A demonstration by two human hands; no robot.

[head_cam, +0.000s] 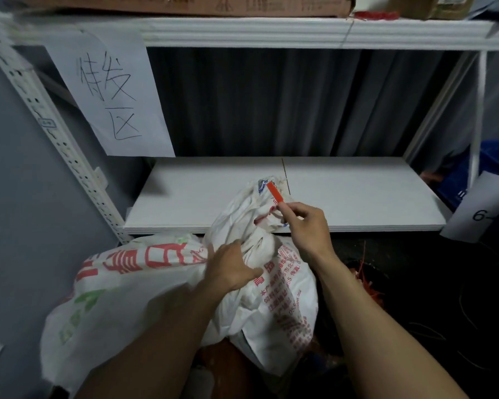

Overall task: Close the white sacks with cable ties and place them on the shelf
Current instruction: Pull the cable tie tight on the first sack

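A white sack (274, 306) with red print stands below the front edge of the white shelf board (357, 194). Its gathered neck (260, 203) rises in front of the board. My left hand (231, 269) grips the bunched fabric just under the neck. My right hand (304, 223) pinches a red cable tie (275, 192) whose flat end points up and left beside the neck. A second white sack (121, 292) with red and green print lies to the left, touching the first.
A paper sign (110, 93) with handwritten characters hangs on the left shelf post (55, 133). Cardboard boxes (185, 4) sit on the upper shelf. More red cable ties (369, 283) lie on the dark floor at right. A blue bin (493, 174) stands beyond the right post.
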